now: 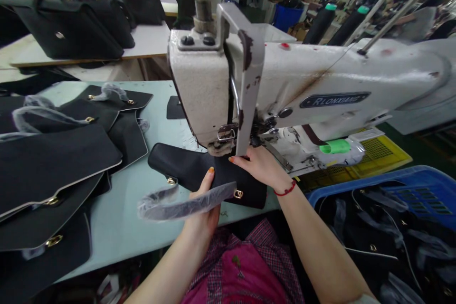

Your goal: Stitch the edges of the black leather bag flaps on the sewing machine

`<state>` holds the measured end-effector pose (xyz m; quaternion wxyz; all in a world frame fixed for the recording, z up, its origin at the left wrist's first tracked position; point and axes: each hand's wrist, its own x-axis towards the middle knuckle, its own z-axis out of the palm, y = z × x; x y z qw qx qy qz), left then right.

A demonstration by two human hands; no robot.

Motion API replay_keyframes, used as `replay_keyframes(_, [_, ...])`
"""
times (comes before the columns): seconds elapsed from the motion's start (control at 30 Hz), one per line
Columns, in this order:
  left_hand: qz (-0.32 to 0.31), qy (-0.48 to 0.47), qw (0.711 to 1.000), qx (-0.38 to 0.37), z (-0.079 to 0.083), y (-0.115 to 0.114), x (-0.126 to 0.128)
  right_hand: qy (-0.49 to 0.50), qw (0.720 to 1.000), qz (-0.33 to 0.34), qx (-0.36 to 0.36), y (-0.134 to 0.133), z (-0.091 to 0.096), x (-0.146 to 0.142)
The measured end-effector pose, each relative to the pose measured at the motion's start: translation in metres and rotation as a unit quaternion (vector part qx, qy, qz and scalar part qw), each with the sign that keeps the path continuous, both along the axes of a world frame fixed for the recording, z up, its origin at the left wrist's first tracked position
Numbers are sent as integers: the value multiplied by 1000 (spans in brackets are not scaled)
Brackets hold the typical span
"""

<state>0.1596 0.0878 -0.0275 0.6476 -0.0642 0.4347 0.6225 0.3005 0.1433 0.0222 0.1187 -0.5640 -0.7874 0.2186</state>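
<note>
Black bag piece (183,166), beneath the head of a white sewing machine (199,80).
Left hand (204,221): pinching its near edge, thumb on top, handle (192,210) crossing over; right hand (261,164): on its right part, fingers hidden, grip unclear.

Counted one sewing machine (306,71), two green-topped thread cones (320,24), one bracelet (286,189), two hands (261,166), and one held black flap (183,164) with two gold fittings (238,194).

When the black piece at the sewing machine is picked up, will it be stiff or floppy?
The black piece probably bends but holds some shape, as its rounded fold suggests. Its wrapped handle may swing, arching loosely between gold fittings.
</note>
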Motion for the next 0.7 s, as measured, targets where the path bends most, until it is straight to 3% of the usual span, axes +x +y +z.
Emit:
replay_keyframes(0.27, [17,17,999,-44,9,3,2,19,1000,7,10,2,-5,2])
replay_keyframes(0.7, [11,57,998,-32,3,8,-5,65,998,-19,15,-1,-19,0])
